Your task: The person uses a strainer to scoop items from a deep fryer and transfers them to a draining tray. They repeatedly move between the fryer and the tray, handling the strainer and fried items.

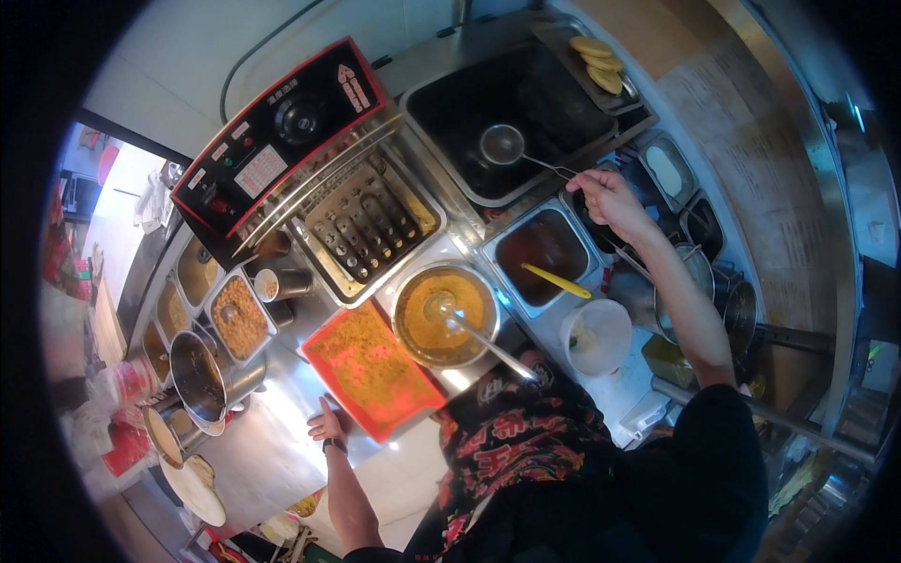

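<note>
My right hand grips the thin wire handle of a small mesh skimmer, whose round head is over a large dark rectangular pan. My left hand holds nothing and has its fingers apart beside a red tray coated with orange-brown seasoning. Between my two hands stands a round steel bowl of orange-brown powder, with a long metal ladle resting in it. A yellow-handled utensil leans in a steel container of dark red sauce.
Behind the bowl is an electric fryer with a perforated plate in its basin. Left stand a container of chickpea-like pieces and a steel pot. Right are a white tub, more steel pots and a tray with yellow slices.
</note>
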Tool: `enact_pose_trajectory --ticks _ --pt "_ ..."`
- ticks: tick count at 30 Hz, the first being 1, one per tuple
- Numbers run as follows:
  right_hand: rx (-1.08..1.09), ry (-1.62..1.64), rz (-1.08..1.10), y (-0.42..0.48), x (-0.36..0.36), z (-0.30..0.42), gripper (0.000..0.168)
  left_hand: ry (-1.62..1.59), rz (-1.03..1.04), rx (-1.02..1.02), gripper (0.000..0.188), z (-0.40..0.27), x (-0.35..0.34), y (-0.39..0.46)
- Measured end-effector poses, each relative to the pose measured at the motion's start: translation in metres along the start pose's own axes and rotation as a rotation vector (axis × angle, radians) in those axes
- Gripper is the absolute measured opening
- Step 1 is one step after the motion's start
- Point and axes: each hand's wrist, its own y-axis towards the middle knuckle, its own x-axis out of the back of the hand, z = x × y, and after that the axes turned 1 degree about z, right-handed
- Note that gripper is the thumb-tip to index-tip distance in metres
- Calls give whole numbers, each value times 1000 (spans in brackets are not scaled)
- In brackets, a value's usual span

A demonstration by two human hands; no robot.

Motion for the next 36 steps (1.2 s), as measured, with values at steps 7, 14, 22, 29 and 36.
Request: enact_pose_trajectory --ticks 7,14,22,29,36 --pt "4 190 6 -10 -2 -18 20 529 -126 -698 108 4 43 53" --pt "-10 343 -45 -21 -7 -31 20 859 -32 -112 118 2 12 11" --pt "220 44 -211 -26 -21 -45 19 1181 -122 147 113 -49 -79 -111" --pt "493 -264 -325 -23 -31 -55 19 1269 -171 110 110 -48 -84 -120" --pt "546 -322 -327 -23 -42 -52 19 1443 -211 86 113 -46 -74 -107"
